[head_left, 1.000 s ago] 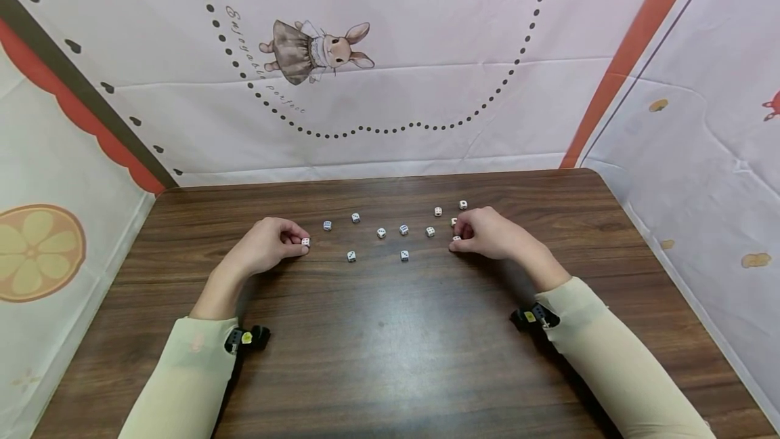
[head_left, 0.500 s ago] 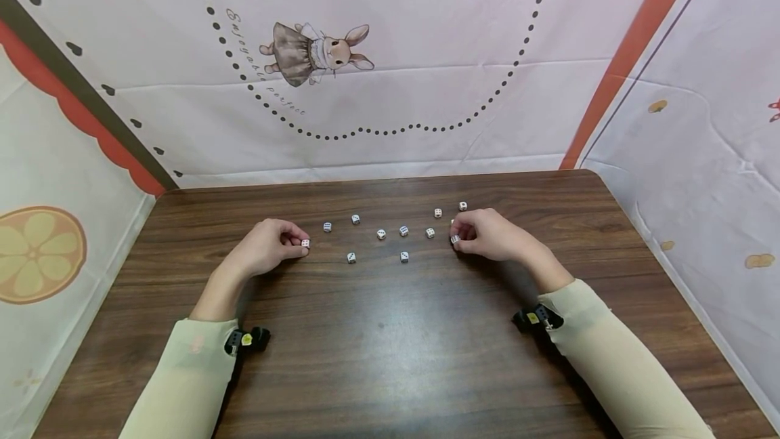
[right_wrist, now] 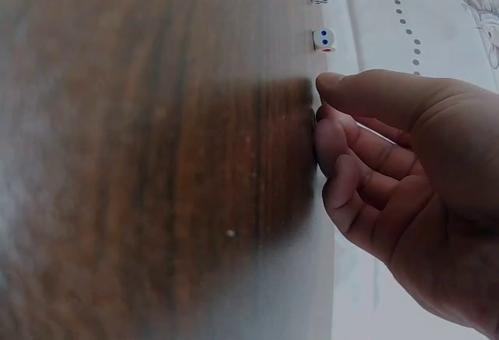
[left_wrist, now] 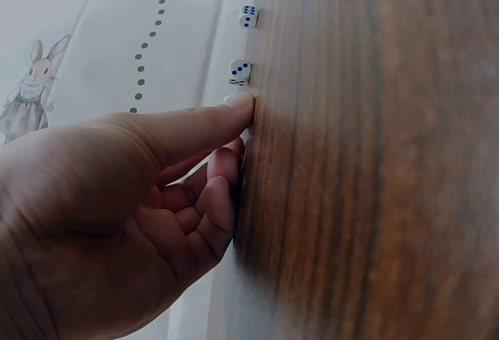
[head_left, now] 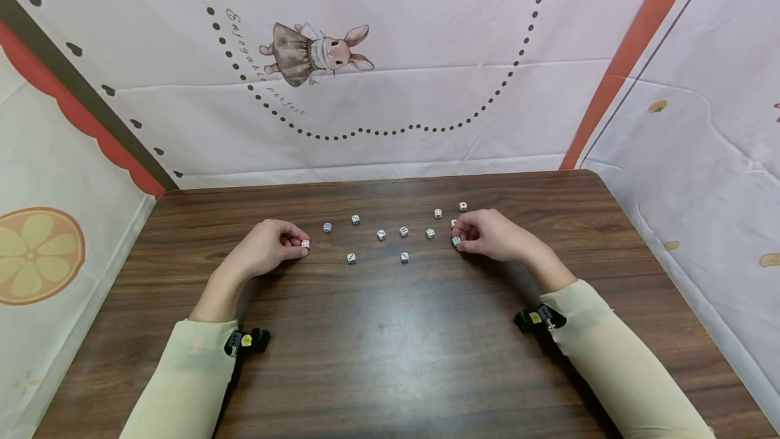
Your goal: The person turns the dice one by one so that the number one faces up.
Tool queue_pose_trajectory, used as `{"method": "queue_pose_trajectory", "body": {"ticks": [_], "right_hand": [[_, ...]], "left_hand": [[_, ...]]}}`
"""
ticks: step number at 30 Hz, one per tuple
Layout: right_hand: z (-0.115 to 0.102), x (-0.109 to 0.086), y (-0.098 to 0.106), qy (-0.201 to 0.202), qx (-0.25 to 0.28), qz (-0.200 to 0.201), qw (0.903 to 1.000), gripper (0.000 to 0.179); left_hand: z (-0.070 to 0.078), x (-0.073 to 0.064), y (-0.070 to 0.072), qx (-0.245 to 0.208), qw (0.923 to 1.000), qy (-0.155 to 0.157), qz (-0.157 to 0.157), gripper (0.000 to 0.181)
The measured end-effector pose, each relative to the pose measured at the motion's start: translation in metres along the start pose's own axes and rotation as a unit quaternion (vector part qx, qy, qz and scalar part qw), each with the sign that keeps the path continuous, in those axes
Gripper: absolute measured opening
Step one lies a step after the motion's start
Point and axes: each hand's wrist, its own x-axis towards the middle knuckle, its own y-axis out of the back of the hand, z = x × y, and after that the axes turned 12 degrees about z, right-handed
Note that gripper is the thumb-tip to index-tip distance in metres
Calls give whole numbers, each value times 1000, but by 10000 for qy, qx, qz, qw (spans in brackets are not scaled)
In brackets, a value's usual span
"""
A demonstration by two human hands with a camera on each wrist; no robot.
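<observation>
Two-handed handling of dice on a wood-grained surface (head_left: 390, 371). The right hand (head_left: 490, 234) pinches the right-held die (head_left: 456, 241) at its fingertips; over the last half second this die has come round from a tilted pose and now shows a blue-pipped face. The left hand (head_left: 268, 247) pinches the left-held die (head_left: 306, 244), which has scarcely altered, its grip resting low on the surface. The change suggests that the work in hand lies, for now, in the turning of one die by the right fingers, with the left grip waiting. Between the hands lie the loose dice, none visibly shifted: a near pair, front-left die (head_left: 351, 258) and front-right die (head_left: 405, 257), and the others farther back. A partly hidden die (head_left: 453, 223) sits just behind the right-held die, tight against the right fingers; it could be nudged by a backward move. The corner die (head_left: 463, 206) stands nearest the far edge, beyond which hangs the printed cloth (head_left: 426, 100), so room behind is slight. The most generous room is forward, between the two sleeves (head_left: 615, 358); sideways, each hand has surface to its outer side.
</observation>
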Motion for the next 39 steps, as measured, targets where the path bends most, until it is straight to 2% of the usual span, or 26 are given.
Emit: {"method": "queue_pose_trajectory", "body": {"ticks": [23, 30, 39], "right_hand": [[2, 1, 1, -9, 19, -117, 9999, 12], [1, 2, 0, 128, -119, -141, 9997, 16], [-1, 4, -2, 152, -197, -180, 9995, 10]], "left_hand": [[1, -2, 0, -36, 10000, 45, 14, 13], [2, -2, 1, -20, 10000, 89, 7, 13], [5, -3, 2, -32, 9999, 100, -27, 13]]}}
